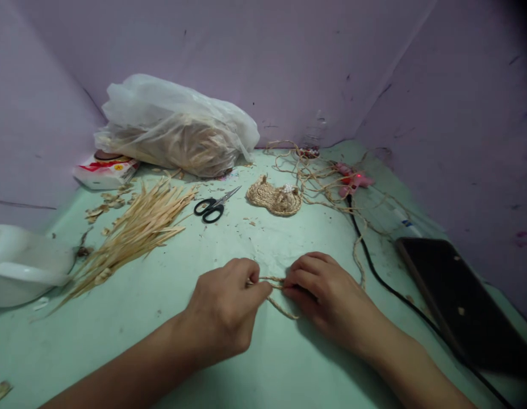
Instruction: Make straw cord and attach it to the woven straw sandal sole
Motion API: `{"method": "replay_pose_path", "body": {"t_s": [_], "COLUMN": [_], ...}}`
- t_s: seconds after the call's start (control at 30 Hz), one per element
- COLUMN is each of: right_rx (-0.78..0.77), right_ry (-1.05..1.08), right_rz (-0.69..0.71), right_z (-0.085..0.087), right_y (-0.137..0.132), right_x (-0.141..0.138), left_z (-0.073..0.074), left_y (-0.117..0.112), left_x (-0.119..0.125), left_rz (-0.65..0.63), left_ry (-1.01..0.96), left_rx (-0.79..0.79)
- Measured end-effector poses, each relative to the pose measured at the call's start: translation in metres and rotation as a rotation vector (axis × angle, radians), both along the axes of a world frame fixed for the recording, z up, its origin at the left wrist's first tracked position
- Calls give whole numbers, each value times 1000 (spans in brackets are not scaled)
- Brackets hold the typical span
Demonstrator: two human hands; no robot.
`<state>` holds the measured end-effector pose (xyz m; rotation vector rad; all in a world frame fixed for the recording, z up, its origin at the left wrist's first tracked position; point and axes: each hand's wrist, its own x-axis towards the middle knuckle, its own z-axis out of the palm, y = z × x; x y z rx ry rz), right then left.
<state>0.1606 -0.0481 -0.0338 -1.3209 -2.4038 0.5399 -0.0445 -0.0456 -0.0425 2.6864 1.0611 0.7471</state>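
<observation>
Between my two hands runs a thin tan twisted cord (282, 309), its loose end hanging down toward the right. My left hand (227, 304) is closed, pinching the cord between thumb and fingers. Facing it, my right hand (323, 289) has its fingertips pressed together on the cord strands. Beyond the hands lies a coiled, sewn piece of tan braid (267, 196), with a small whitish bit on its right part. Black-handled scissors (216, 205) rest to its left, tips pointing away to the right.
A bundle of dry straw strips (139, 233) lies at left, beside a white plastic container (25, 267). A filled plastic bag (178, 125) and a small box (105, 171) stand at the back. Tangled cord (308, 179), a pink lit plug (352, 180), black cable (374, 272) and dark phone (455, 295) are right.
</observation>
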Motion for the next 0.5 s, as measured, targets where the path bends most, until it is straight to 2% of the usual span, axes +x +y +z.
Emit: {"method": "replay_pose_path", "body": {"t_s": [0.13, 0.33, 0.5], "right_rx": [11, 7, -19], "right_ry": [3, -37, -71], "right_rz": [1, 18, 12], "right_z": [-2, 1, 5], "right_y": [1, 1, -1], "right_x": [-1, 0, -1], "left_z": [-1, -5, -6], "left_y": [-4, 0, 4], "left_x": [8, -3, -5], "left_rz": [-14, 141, 126], "left_ry": [146, 39, 45], "left_rx": [-29, -163, -186]}}
